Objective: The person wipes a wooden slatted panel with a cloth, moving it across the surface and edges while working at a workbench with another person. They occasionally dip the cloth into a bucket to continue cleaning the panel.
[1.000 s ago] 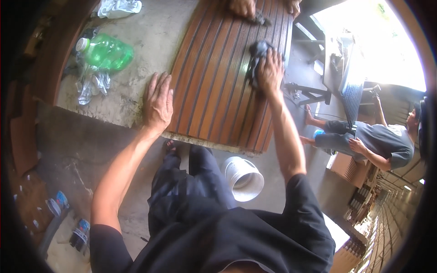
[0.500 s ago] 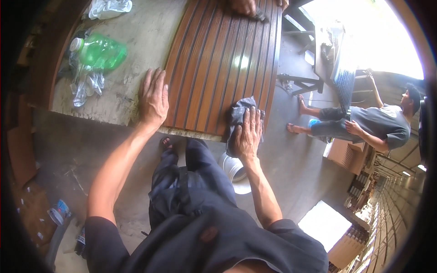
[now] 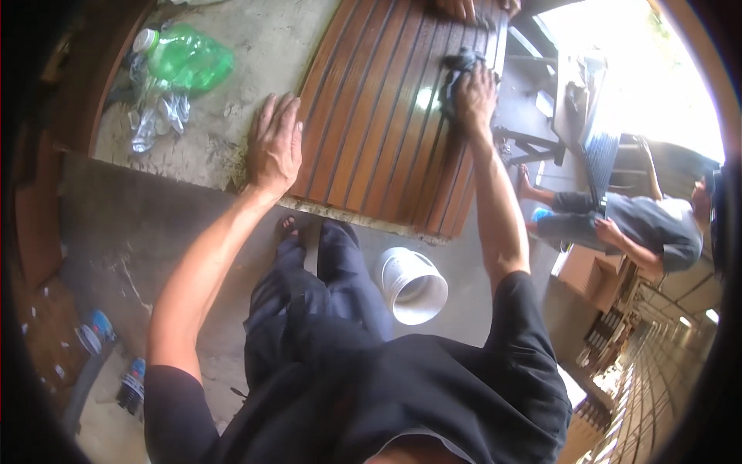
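Note:
A brown slatted wooden panel (image 3: 371, 124) lies flat on a concrete slab (image 3: 255, 62). My right hand (image 3: 475, 97) presses a dark cloth (image 3: 456, 69) onto the far part of the panel, arm stretched out. My left hand (image 3: 274, 147) lies flat with fingers spread at the panel's left edge, partly on the concrete. At the panel's far end, another person's hands (image 3: 471, 8) touch the wood.
A green plastic bottle (image 3: 185, 58) and crumpled clear plastic (image 3: 154, 116) lie on the slab at left. A white bucket (image 3: 413, 286) stands on the floor by my legs. A person (image 3: 634, 224) sits at right. Small bottles (image 3: 97, 329) lie lower left.
My right hand has slid the cloth from the panel's near edge up to its far part again. My left hand has stayed planted.

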Tool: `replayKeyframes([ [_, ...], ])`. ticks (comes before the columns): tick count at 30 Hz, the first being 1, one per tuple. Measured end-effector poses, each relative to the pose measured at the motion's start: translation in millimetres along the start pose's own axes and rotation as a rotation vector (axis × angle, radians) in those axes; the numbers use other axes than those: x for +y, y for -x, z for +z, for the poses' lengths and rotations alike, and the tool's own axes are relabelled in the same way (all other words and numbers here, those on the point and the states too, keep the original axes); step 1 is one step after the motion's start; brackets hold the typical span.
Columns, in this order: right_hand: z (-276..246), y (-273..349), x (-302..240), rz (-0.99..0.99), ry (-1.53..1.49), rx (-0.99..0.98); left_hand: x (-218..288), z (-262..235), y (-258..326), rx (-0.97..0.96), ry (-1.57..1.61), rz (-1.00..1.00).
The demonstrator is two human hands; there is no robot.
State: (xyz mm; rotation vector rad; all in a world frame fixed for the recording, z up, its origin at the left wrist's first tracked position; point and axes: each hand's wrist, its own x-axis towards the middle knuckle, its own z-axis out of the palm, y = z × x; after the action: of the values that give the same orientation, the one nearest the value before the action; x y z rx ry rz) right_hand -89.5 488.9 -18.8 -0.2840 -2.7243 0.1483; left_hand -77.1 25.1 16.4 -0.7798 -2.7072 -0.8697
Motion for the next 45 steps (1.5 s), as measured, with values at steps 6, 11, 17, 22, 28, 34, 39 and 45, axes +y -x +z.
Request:
replayKeyframes([
  [6, -98.8, 188.7, -138.2, 0.005, -0.062, -0.243, -5.1, 0.3, 12.7, 0.052, -0.042, -0.049],
  [11, -120.6, 227.3, -188.1, 0.023, -0.065, -0.315, 5.5, 2.9, 5.0, 0.053, -0.053, -0.033],
  [17, -30.1, 60.8, -179.2, -0.100, -0.076, -0.189, 1.2, -10.1, 16.6, 0.046, -0.048, -0.065],
  [22, 12.1, -54.4, -160.7, 0.020, -0.109, -0.107, 7.8, -5.5, 3.4, 0.032, -0.027, -0.016],
  [28, -52.2, 112.3, -227.6, -0.142, -0.170, -0.243, -4.6, -5.8, 12.4, 0.080, -0.004, -0.045],
  [34, -106.7, 201.1, -258.8, -0.088, -0.144, -0.386, 4.6, -5.8, 5.8, 0.093, 0.041, -0.033],
  [39, -33.9, 69.3, -249.7, -0.187, -0.173, -0.295, 4.5, -17.8, 16.2, 0.134, 0.137, -0.158],
  [45, 65.2, -118.8, -201.0, -0.176, -0.037, 0.048, 8.2, -10.8, -0.4, 0.141, 0.334, -0.195],
])
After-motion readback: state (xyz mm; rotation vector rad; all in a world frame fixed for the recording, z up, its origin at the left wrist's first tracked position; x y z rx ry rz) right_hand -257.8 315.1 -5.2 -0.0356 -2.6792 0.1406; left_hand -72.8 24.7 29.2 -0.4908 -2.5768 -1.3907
